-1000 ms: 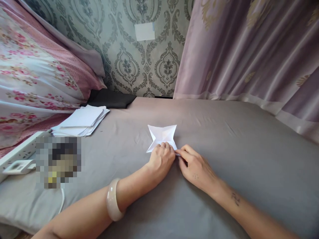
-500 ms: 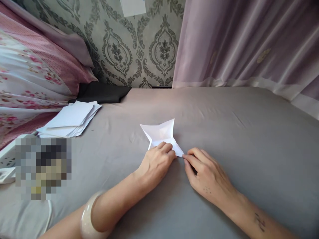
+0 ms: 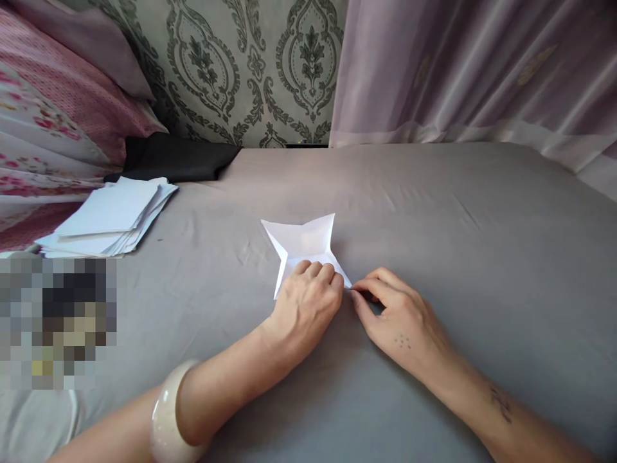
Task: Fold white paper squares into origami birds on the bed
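A folded white paper (image 3: pixel 303 240) with flared, pointed corners and a sunken middle lies on the grey sheet. My left hand (image 3: pixel 311 299) is closed over its near side, knuckles up, and covers part of the fold; its fingertips are hidden. At the paper's near right corner, my right hand (image 3: pixel 393 312) pinches the tip between thumb and forefinger. A cream bangle (image 3: pixel 168 411) circles my left wrist.
A stack of white paper sheets (image 3: pixel 106 215) lies at the left, beside a black cloth (image 3: pixel 178 159). The grey sheet (image 3: pixel 457 238) spreads over the whole surface. Curtains (image 3: pixel 424 71) hang at the back right; a blurred patch and a white cable (image 3: pixel 73 411) are at the left.
The view has tilted down and shifted slightly. My left hand has its fingers curled more over the paper's near side, and my right hand keeps its pinch on the corner.
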Demonstrator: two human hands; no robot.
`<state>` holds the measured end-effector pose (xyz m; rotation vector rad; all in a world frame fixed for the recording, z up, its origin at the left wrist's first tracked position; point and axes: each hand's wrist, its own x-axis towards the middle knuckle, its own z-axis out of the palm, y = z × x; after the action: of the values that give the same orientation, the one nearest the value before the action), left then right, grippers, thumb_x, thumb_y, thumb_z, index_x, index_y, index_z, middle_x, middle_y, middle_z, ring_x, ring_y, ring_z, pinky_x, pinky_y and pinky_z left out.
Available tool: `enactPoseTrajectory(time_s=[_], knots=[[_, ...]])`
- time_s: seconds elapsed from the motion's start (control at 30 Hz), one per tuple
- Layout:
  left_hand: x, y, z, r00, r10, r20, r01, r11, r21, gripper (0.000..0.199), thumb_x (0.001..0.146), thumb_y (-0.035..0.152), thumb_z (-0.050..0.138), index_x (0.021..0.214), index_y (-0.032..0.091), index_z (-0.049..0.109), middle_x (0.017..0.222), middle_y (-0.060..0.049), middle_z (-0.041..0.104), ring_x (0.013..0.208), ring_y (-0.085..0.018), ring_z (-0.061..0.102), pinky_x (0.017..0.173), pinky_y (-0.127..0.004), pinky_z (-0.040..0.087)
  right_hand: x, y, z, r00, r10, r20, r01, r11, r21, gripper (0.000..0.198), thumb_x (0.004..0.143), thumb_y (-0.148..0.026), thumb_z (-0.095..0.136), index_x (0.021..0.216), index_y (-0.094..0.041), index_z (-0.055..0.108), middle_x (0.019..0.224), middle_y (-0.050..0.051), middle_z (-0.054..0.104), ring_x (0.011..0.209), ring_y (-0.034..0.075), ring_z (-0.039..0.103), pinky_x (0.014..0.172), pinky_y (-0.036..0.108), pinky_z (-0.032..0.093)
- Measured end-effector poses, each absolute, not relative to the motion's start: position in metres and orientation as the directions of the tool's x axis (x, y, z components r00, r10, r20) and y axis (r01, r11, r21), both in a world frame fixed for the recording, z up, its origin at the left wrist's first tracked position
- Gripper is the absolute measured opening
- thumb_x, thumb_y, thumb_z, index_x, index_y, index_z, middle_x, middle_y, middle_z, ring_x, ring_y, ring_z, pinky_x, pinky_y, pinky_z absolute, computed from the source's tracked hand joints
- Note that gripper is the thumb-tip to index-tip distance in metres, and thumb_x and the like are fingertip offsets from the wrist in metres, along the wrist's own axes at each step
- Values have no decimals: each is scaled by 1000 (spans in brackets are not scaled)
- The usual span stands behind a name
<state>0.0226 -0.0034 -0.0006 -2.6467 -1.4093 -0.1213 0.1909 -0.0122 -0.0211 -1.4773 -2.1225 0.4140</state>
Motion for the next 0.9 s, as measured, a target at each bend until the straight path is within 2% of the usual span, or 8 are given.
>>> enactPoseTrajectory(time_s=[0.17, 0.37, 0.57, 0.7, 0.83, 0.9], knots=[[27, -2, 2, 605, 776, 179, 796, -591, -129, 31, 84, -1, 38, 74, 15, 63, 67, -5, 61, 66, -19, 60, 94, -45, 42, 191, -7, -21, -256, 940, 226, 774, 340, -534, 12, 86, -23, 55, 79, -23, 65, 80, 1, 62, 68, 13, 59, 61, 25, 45], [24, 4, 2, 659, 725, 199, 752, -632, -188, 28, 83, -1, 41, 69, 15, 59, 65, -4, 59, 63, -18, 61, 88, -39, 45, 195, -8, -21, -286, 934, 214, 752, 357, -554, 16, 86, -18, 52, 85, -24, 67, 82, 1, 62, 70, 13, 60, 65, 25, 46], [20, 6, 1, 687, 694, 214, 727, -659, -195, 28, 85, -2, 41, 74, 15, 60, 67, -3, 60, 64, -17, 62, 88, -38, 44, 200, -9, -20, -281, 929, 242, 730, 371, -574, 22, 86, -14, 47, 91, -22, 67, 83, 2, 63, 66, 13, 58, 66, 26, 46], [19, 5, 0, 686, 694, 217, 727, -661, -186, 27, 85, -1, 41, 74, 15, 61, 67, -2, 60, 64, -18, 62, 89, -38, 44, 198, -12, -16, -384, 879, 283, 743, 476, -470, 30, 85, -10, 44, 93, -23, 70, 82, 2, 62, 72, 14, 58, 68, 27, 45], [18, 5, 0, 684, 693, 226, 729, -661, -179, 28, 86, 0, 40, 74, 15, 60, 68, -2, 60, 64, -17, 61, 90, -38, 44, 195, -16, -14, -454, 836, 307, 774, 541, -329, 30, 82, -7, 45, 86, -22, 71, 80, 3, 59, 70, 15, 55, 66, 29, 42], [17, 5, 0, 686, 688, 237, 727, -663, -180, 28, 86, 0, 39, 74, 16, 60, 68, -2, 60, 64, -16, 60, 90, -37, 43, 195, -17, -13, -477, 826, 300, 776, 556, -297, 30, 81, -6, 46, 88, -21, 71, 82, 3, 59, 73, 16, 55, 67, 31, 42]])
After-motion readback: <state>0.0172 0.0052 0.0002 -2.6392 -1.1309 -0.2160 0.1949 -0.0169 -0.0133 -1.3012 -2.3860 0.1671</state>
